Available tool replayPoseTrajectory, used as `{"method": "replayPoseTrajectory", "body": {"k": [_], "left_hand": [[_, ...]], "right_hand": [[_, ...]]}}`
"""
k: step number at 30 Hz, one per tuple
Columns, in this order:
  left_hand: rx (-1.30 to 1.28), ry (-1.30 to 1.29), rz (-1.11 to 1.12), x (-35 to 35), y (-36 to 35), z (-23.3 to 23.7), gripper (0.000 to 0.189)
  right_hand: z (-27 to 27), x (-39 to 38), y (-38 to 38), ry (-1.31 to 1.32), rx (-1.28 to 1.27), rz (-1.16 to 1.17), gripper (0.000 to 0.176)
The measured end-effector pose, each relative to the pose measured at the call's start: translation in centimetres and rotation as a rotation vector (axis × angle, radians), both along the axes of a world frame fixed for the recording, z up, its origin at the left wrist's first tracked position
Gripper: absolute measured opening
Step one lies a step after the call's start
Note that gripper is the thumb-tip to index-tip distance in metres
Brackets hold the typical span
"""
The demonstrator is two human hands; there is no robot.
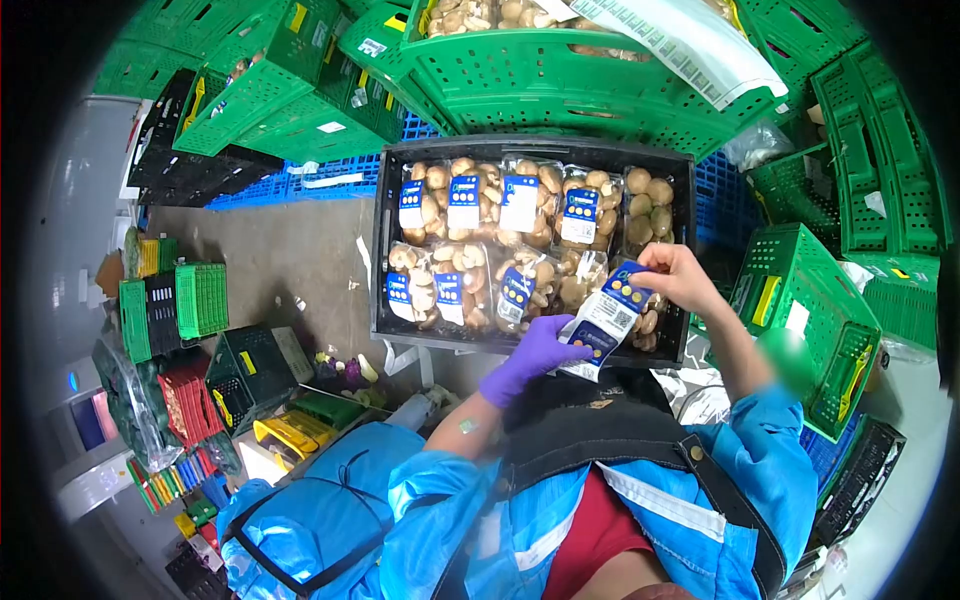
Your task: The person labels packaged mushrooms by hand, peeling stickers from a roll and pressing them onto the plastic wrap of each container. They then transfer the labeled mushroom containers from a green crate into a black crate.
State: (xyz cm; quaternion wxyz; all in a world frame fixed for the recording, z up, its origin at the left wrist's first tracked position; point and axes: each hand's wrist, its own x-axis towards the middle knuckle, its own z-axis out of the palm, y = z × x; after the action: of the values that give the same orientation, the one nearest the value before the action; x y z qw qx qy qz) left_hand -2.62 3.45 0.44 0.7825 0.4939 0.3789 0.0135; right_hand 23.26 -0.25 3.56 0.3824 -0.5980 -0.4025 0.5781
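My left hand (533,355), in a purple glove, holds the lower end of a strip of blue-and-white labels (605,320). My bare right hand (672,278) pinches the top label of that strip between thumb and fingers. Both hands hover over the near right corner of a black crate (382,240) filled with wrapped mushroom packs (465,200). Most packs carry a blue label; the pack at the far right (648,205) shows none.
A green crate of loose mushrooms (560,80) sits tilted behind the black crate. More green crates (800,300) stand to the right and at the upper left. Blue pallets (290,180) lie on the floor; small stacked crates (170,305) are at the left.
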Motion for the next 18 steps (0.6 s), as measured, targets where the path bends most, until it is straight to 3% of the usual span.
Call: {"method": "replayPoseTrajectory", "body": {"k": [3, 8, 12, 14, 16, 18], "left_hand": [[0.022, 0.124, -0.067, 0.2, 0.4, 0.5, 0.041], [0.014, 0.071, -0.055, -0.3, 1.1, 0.1, 0.037], [0.047, 0.171, -0.095, -1.2, 0.8, -1.1, 0.040], [0.098, 0.167, -0.115, -1.4, 0.6, -0.6, 0.041], [0.124, 0.147, -0.086, -1.8, 0.1, -1.1, 0.032], [0.160, 0.163, -0.098, -1.9, 0.1, -1.2, 0.033]], "right_hand": [[-0.3, 1.3, 0.7, 0.060, -0.100, 0.028, 0.012], [-1.3, 4.0, 2.0, 0.067, -0.040, -0.008, 0.013], [-1.8, 9.4, 3.2, -0.001, 0.010, -0.397, 0.018], [-1.9, 11.5, 3.7, -0.227, 0.020, -0.324, 0.027], [-3.2, 12.0, 4.3, -0.172, -0.045, -0.197, 0.043], [-4.6, 10.8, 5.7, -0.390, -0.087, -0.052, 0.055]]}}
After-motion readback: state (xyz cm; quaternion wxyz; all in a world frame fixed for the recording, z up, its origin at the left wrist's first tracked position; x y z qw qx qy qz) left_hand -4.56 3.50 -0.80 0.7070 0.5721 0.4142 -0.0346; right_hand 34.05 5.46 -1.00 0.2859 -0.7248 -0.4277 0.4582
